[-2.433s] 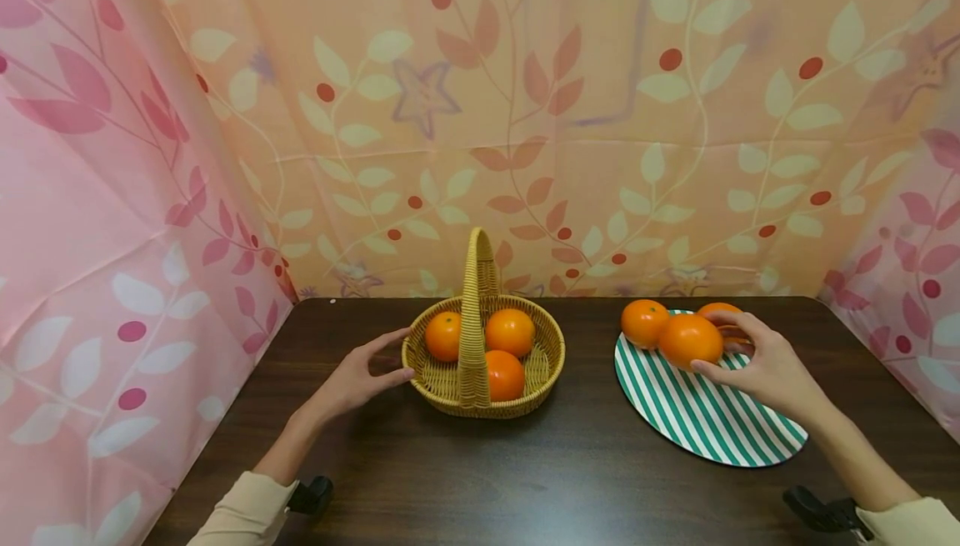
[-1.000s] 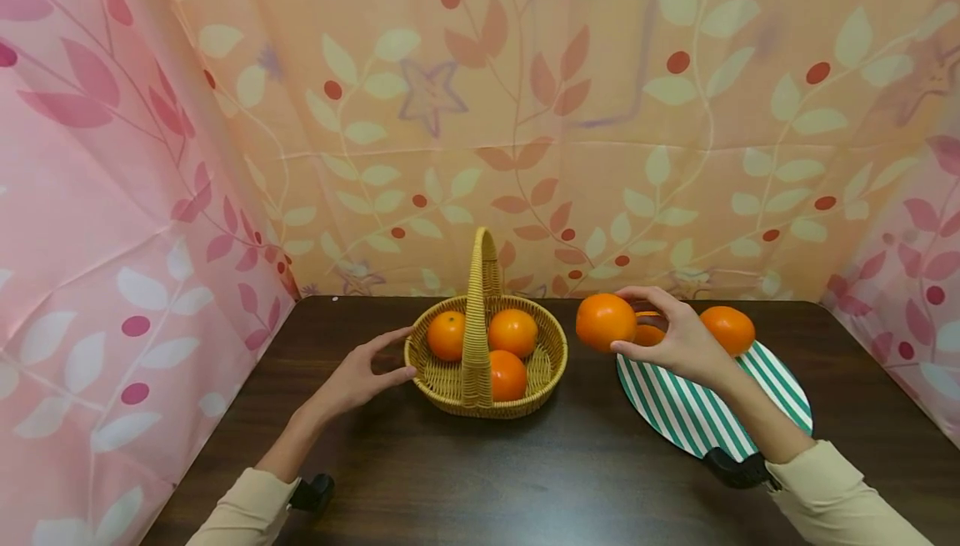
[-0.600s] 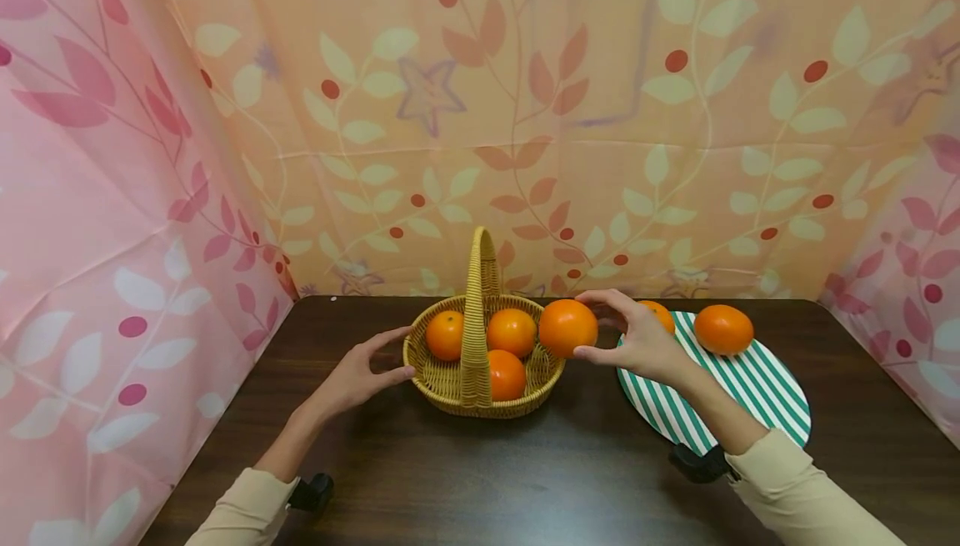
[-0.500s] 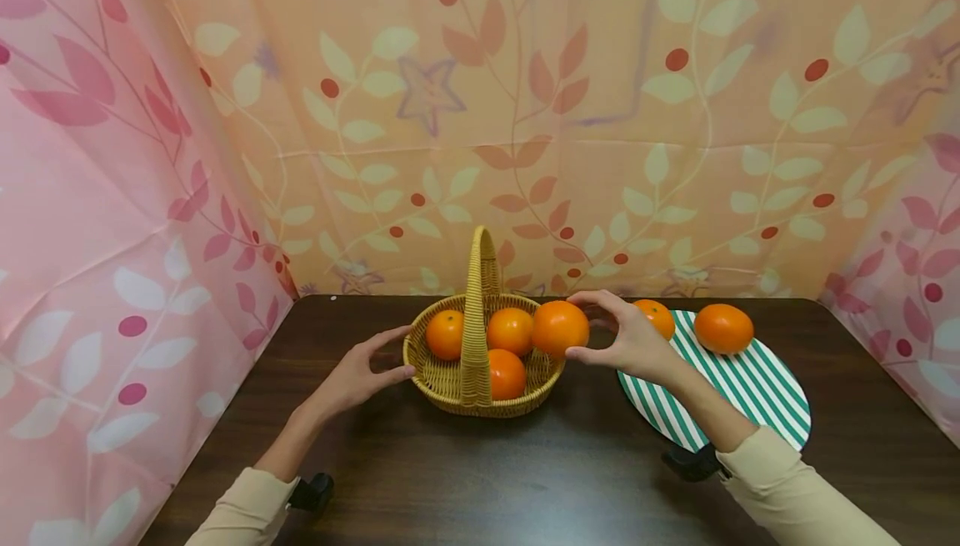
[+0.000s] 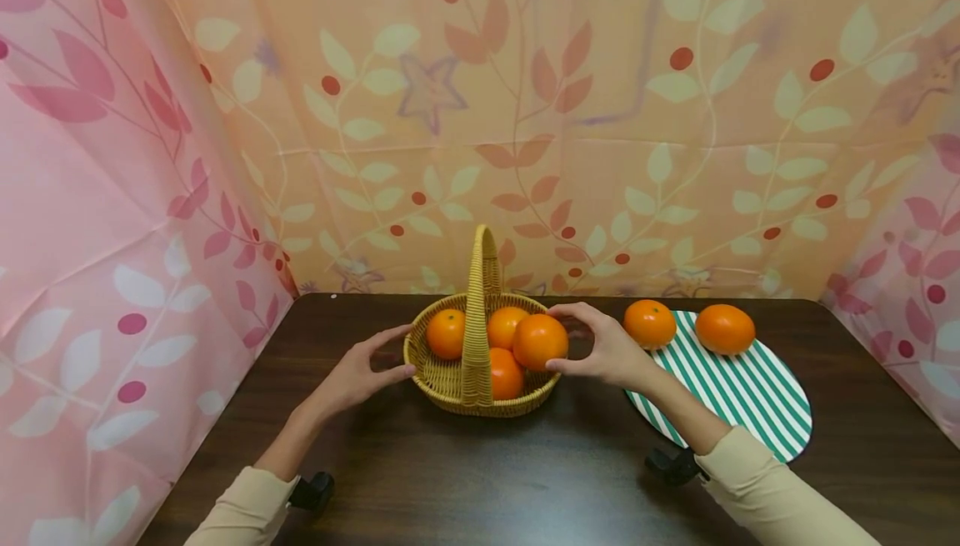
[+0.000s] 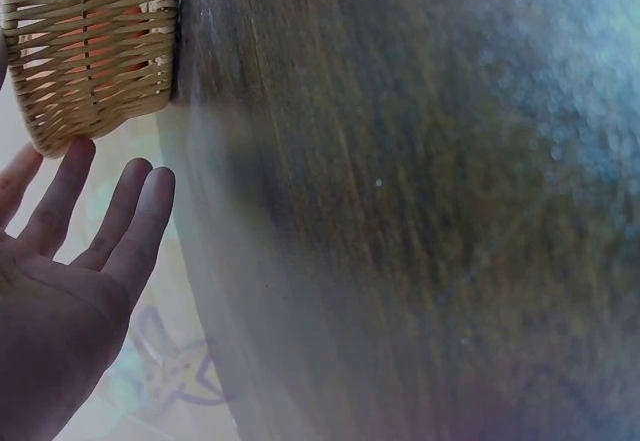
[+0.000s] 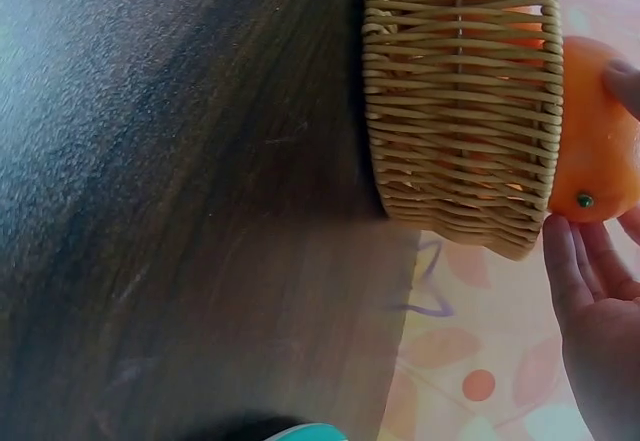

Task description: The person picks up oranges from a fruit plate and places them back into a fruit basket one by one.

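Note:
A yellow wicker basket (image 5: 476,363) with a tall arched handle stands at the middle of the dark table. My right hand (image 5: 606,352) grips an orange (image 5: 541,343) between thumb and fingers, over the basket's right side; in the right wrist view this orange (image 7: 592,146) shows above the rim, its green stem spot facing the camera. Inside the basket are one orange (image 5: 446,334) left of the handle and two more, an orange (image 5: 506,325) behind and an orange (image 5: 506,378) in front, both partly covered. My left hand (image 5: 356,375) has its relaxed fingertips at the basket's left rim.
To the right lies a flat round mat (image 5: 738,396) with green and white stripes. Two oranges rest toward its back edge, one orange (image 5: 649,324) at left and one orange (image 5: 725,329) at right. Floral cloth (image 5: 525,154) hangs behind the dark table (image 5: 480,479).
My right hand has picked an orange off the striped mat and carried it left, then lower over the basket's right side. My left hand has stayed at the rim.

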Action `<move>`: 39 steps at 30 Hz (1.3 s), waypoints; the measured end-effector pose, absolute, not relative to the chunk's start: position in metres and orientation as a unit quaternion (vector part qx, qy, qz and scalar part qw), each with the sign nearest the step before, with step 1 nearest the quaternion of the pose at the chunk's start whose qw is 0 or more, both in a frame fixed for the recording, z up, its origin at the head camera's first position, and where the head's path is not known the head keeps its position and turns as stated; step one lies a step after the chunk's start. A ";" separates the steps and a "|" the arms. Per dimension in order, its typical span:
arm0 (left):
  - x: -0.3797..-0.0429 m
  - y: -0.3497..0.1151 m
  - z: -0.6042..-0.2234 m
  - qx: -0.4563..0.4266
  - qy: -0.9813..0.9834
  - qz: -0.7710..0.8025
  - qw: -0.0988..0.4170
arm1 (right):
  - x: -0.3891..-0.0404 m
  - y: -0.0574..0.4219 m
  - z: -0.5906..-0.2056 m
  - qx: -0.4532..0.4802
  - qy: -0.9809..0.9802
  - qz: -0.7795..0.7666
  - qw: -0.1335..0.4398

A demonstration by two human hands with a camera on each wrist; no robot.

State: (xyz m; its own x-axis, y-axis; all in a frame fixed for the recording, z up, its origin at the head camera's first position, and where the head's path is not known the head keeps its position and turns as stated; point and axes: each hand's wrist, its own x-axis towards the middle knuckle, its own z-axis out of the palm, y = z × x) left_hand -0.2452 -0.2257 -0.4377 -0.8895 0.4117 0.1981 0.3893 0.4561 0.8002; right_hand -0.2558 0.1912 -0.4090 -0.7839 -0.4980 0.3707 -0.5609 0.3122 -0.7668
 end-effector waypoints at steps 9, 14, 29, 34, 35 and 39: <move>-0.245 -0.227 -0.438 0.232 0.855 0.464 0.014 | -0.256 0.194 -0.408 0.334 -0.796 0.504 0.034; -0.246 -0.226 -0.438 0.230 0.858 0.460 0.014 | -0.254 0.208 -0.404 0.325 -0.801 0.499 0.056; -0.245 -0.226 -0.439 0.221 0.861 0.458 0.014 | -0.234 0.275 -0.411 0.275 -0.835 0.471 0.069; -0.246 -0.226 -0.440 0.228 0.857 0.462 0.016 | -0.224 0.303 -0.412 0.263 -0.844 0.460 0.079; -0.246 -0.226 -0.440 0.229 0.856 0.463 0.017 | -0.223 0.309 -0.412 0.261 -0.845 0.460 0.082; -0.245 -0.226 -0.440 0.227 0.856 0.463 0.019 | -0.216 0.333 -0.412 0.252 -0.852 0.449 0.097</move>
